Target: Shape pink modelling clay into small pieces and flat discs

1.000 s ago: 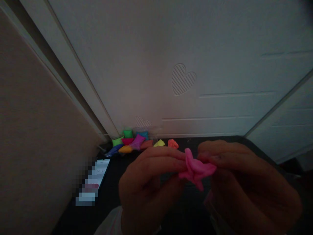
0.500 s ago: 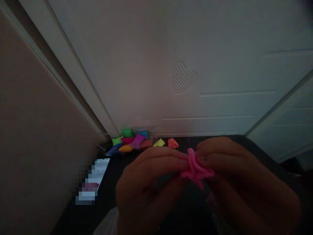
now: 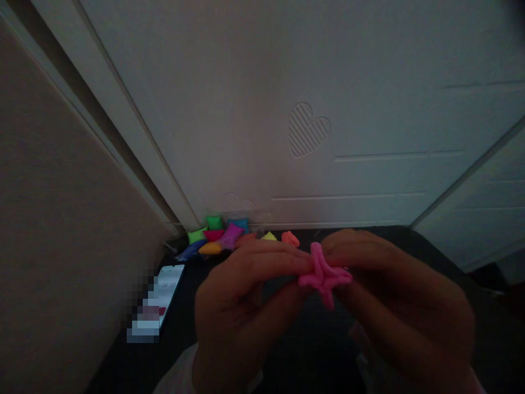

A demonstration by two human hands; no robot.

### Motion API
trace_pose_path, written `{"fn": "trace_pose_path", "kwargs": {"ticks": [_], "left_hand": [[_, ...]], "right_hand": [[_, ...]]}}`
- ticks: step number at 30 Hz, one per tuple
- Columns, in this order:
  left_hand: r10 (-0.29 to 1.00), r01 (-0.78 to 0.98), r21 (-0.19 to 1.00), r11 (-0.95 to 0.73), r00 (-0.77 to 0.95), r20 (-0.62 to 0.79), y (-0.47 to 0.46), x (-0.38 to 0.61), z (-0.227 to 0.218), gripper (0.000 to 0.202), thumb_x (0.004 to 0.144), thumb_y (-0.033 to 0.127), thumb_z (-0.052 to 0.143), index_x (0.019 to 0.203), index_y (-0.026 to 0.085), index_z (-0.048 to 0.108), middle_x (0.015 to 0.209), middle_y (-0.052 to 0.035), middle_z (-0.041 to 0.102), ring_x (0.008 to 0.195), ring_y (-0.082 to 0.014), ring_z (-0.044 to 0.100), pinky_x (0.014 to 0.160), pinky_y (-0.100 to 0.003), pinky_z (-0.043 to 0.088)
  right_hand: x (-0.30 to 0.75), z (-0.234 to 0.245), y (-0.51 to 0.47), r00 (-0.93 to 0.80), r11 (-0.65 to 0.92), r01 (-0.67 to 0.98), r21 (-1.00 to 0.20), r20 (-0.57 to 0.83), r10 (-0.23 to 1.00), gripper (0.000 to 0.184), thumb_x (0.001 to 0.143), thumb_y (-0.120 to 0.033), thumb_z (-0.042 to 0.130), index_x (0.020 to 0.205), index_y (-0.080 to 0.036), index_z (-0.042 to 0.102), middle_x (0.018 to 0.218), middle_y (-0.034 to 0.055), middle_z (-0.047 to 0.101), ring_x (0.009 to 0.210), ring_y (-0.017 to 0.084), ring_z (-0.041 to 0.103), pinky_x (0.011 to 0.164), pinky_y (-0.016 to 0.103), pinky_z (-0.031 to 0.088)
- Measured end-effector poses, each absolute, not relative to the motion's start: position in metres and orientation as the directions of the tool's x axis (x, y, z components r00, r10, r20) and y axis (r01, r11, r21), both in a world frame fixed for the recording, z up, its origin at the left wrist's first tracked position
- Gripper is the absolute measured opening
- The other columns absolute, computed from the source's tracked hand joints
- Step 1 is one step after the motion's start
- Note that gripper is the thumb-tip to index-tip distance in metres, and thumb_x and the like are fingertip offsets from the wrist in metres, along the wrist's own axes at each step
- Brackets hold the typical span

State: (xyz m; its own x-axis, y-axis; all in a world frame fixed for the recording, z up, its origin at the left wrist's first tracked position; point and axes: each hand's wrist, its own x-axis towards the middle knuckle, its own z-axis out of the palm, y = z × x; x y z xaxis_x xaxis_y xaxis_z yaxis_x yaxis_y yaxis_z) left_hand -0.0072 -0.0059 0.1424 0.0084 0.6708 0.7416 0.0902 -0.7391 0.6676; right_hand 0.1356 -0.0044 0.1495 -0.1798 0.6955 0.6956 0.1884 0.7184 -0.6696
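Note:
Between my two hands is a piece of pink modelling clay (image 3: 324,276), held up above the dark table. Its folds stick out in several directions, like a small cross or star. My left hand (image 3: 246,306) pinches its left side between thumb and fingers. From the right, my right hand (image 3: 397,306) closes on the other side with its fingertips. Parts of the clay behind the fingers are hidden.
Several coloured clay packets (image 3: 221,236) lie in a heap at the table's back left. An orange lump (image 3: 290,239) and a yellow piece (image 3: 269,236) sit beside them. A phone (image 3: 164,295) lies at the left. Behind the dark table (image 3: 311,350) stands a white panel (image 3: 254,109).
The pink clay has risen slightly and shifted a little left, and its folds now look more evenly spread. My right hand has moved left with it; both hands keep hold.

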Motion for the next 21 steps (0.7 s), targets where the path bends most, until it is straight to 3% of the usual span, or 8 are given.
{"fn": "trace_pose_path", "kwargs": {"ticks": [5, 14, 21], "left_hand": [[0.71, 0.106, 0.707, -0.699, -0.011, 0.704, -0.005, -0.004, 0.139, 0.023, 0.064, 0.014, 0.06, 0.086, 0.022, 0.061, 0.081, -0.0017, 0.064, 0.076, -0.016, 0.056, 0.068, -0.029, 0.046], [0.703, 0.017, 0.71, -0.704, -0.126, 0.7, -0.004, 0.003, 0.137, 0.014, 0.066, 0.018, 0.059, 0.079, 0.021, 0.063, 0.079, -0.0017, 0.061, 0.079, -0.0154, 0.055, 0.073, -0.031, 0.044], [0.637, -0.081, 0.64, -0.764, -0.25, 0.729, -0.004, 0.019, 0.13, 0.009, 0.067, 0.018, 0.058, 0.075, 0.021, 0.061, 0.071, 0.0021, 0.059, 0.073, -0.0115, 0.053, 0.077, -0.03, 0.042]], "right_hand": [[0.124, 0.143, -0.007, -0.025, 0.741, 0.111, -0.662, 0.744, 0.668, 0.02, 0.072, -0.008, 0.049, 0.086, -0.021, 0.057, 0.081, 0.0015, 0.058, 0.077, 0.015, 0.054, 0.066, 0.028, 0.045], [0.102, 0.133, -0.009, 0.056, 0.591, -0.217, -0.777, 0.595, 0.802, 0.023, 0.074, -0.01, 0.048, 0.091, -0.023, 0.055, 0.082, -0.0001, 0.058, 0.073, 0.01, 0.055, 0.063, 0.021, 0.047], [0.095, 0.131, -0.013, 0.195, 0.647, -0.231, -0.727, 0.617, 0.762, 0.028, 0.069, 0.0, 0.048, 0.085, -0.021, 0.055, 0.075, -0.0015, 0.056, 0.069, 0.009, 0.053, 0.062, 0.018, 0.047]]}}
